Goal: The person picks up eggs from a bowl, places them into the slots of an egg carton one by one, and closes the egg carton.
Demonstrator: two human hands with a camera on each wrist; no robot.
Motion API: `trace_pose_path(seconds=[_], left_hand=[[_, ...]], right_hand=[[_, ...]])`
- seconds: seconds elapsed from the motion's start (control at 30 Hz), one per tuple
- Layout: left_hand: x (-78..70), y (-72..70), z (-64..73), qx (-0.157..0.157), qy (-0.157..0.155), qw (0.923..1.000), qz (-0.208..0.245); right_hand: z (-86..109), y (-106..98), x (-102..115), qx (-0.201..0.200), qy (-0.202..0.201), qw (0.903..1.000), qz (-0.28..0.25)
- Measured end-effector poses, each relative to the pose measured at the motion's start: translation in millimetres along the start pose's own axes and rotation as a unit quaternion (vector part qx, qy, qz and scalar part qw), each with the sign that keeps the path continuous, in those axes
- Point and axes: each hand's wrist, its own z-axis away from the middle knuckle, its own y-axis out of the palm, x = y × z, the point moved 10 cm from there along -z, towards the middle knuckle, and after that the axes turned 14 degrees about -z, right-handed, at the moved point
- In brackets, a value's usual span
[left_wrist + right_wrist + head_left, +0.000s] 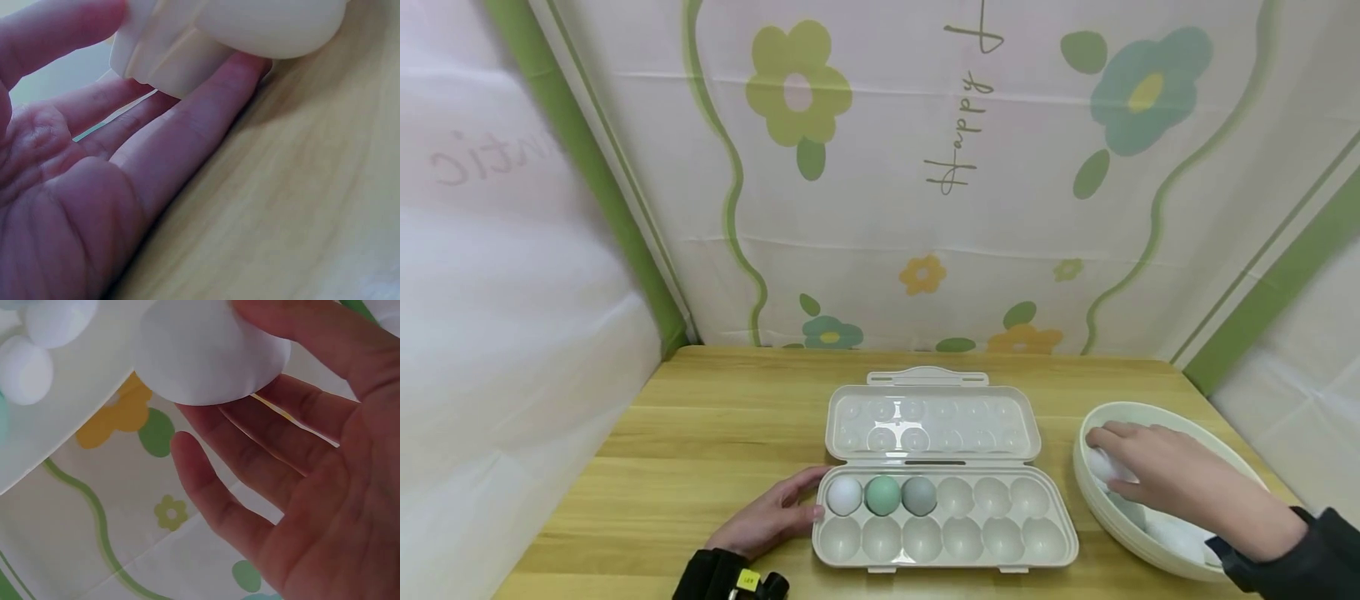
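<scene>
Hands: left hand (pixel 775 518) holding egg box (pixel 964 540), right hand (pixel 1191 479) gripping white egg (pixel 206 359) | cloth (pixel 857 212): "Happy" | yellow label (pixel 748 580): seemingly lettered, unreadable

In the head view, the right hand (pixel 1172 473) covers part of the white egg (pixel 1107 467) it grips and some of the bowl (pixel 1092 502); the right forearm (pixel 1247 515) hides other eggs (pixel 1176 535), so their number cannot be told; the wall lettering (pixel 967 108) runs off the top edge; a yellow label (pixel 748 580) is too small to read; in the left wrist view, the egg carton (pixel 962 540) is cropped above, concealing some left hand (pixel 775 515) fingertips; in the right wrist view, the top edge cuts the gripped egg, and a teal sliver (pixel 2 422) at left is unidentifiable.
</scene>
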Motion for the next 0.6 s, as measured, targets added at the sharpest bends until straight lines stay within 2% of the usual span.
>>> trace_pose_path(seconds=[0.13, 0.33, 0.6], left_hand=[[1.0, -0.7, -0.2, 0.000, 0.002, 1.0000, -0.001], [0.3, -1.4, 1.3, -0.001, 0.002, 1.0000, 0.002], [0.5, 0.4, -0.6, 0.003, -0.008, 0.9998, 0.016]], right_hand=[[-7.5, -4.6, 19.2, -0.029, -0.037, 0.9985, 0.028], [-21.9, -4.5, 46.0, -0.068, -0.089, 0.9929, 0.040], [-38.6, 12.2, 69.1, -0.046, -0.123, 0.9911, 0.020]])
